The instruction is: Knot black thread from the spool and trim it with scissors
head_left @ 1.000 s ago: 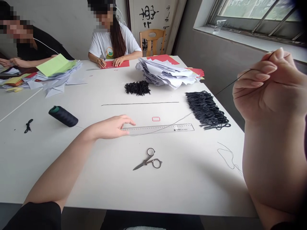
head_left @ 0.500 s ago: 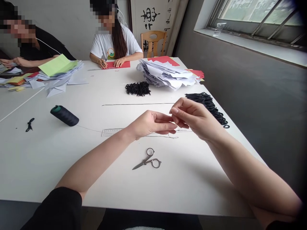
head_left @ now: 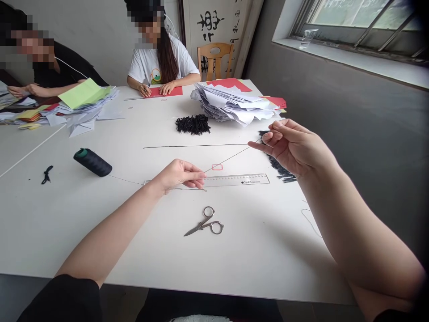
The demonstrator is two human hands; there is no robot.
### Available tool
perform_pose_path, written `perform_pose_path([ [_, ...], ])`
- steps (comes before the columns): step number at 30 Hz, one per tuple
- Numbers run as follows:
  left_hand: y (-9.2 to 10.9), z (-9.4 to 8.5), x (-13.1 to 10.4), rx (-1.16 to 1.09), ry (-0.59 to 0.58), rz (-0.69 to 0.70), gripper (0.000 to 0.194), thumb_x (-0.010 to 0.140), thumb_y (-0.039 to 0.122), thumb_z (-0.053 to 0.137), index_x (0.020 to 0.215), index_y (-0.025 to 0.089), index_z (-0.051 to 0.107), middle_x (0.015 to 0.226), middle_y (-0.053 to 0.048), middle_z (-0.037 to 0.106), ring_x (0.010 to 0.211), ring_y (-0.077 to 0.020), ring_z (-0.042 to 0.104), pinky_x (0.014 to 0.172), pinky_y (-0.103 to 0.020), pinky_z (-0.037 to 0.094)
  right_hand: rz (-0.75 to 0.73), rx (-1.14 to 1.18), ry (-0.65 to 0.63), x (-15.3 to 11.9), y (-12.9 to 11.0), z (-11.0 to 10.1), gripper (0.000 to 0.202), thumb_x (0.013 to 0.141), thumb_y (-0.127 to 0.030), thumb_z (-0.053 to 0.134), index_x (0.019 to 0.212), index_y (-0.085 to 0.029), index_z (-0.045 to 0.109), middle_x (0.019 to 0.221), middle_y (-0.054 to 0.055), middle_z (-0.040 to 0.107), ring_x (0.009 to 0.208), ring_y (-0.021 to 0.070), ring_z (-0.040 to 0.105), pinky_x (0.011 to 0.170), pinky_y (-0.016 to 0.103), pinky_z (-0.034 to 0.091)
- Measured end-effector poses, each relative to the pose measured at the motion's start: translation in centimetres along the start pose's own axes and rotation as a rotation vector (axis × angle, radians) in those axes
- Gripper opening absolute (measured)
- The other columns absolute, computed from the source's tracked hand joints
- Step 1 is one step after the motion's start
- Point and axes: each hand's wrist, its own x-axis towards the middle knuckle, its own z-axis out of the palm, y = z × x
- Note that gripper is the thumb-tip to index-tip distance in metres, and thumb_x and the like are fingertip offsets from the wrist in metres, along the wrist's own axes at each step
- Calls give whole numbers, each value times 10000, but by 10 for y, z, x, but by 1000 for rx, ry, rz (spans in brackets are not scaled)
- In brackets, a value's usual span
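Note:
A thin dark thread runs taut and slanting between my two hands. My left hand pinches its lower end above the left part of a clear ruler. Up and to the right, my right hand pinches the other end between thumb and finger, near a bundle of black cords. A loose strand trails on the table below the right wrist. The black thread spool lies on its side at the left, its thread reaching toward the ruler. Open scissors lie in front of the ruler.
A dark cord lies straight across the white table. Behind it are a black cord pile and stacked papers. More papers lie at the left. Two people sit across the table, one with hands on red paper.
My hands have moved apart, the left one to the left and the right one up and right. The thread now stretches between them, and more of the ruler shows.

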Motion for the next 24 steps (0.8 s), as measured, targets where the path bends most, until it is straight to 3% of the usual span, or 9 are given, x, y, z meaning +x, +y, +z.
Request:
perform_pose_path([
  [3, -12, -21, 1, 50, 98, -1, 262, 661, 383, 818, 766, 148, 765, 774, -93, 743, 449, -40, 482, 437, -170, 385, -35, -67, 30, 4, 1, -4, 269, 940, -117, 472, 679, -180, 495, 570, -55, 406, 623, 82, 510, 856, 436, 556],
  [6, -19, -37, -1, 85, 156, -5, 268, 661, 389, 814, 775, 151, 767, 778, -94, 745, 398, -12, 331, 459, -190, 394, -129, -186, 70, 10, 6, -8, 235, 926, -134, 504, 701, -194, 479, 583, -52, 443, 619, 86, 525, 827, 398, 539],
  [10, -21, -47, -7, 160, 163, -6, 304, 654, 428, 808, 766, 148, 768, 776, -106, 745, 408, -25, 316, 459, -203, 391, -340, -417, 180, 18, 14, -14, 210, 900, -156, 538, 706, -203, 471, 609, -35, 489, 635, 103, 576, 777, 351, 509],
  [15, -20, -46, -10, 203, 130, -18, 316, 671, 447, 793, 774, 149, 770, 776, -116, 744, 415, -35, 330, 453, -207, 383, -537, -654, 207, 24, 18, -24, 164, 873, -190, 550, 740, -215, 457, 617, -36, 494, 637, 127, 614, 707, 334, 489],
  [24, -20, -44, -10, 226, 120, -25, 295, 679, 444, 783, 755, 159, 770, 764, -102, 744, 423, -37, 344, 515, -221, 429, -620, -796, 291, 24, 13, -30, 162, 869, -154, 510, 749, -227, 430, 609, -25, 496, 633, 156, 632, 654, 337, 449],
])
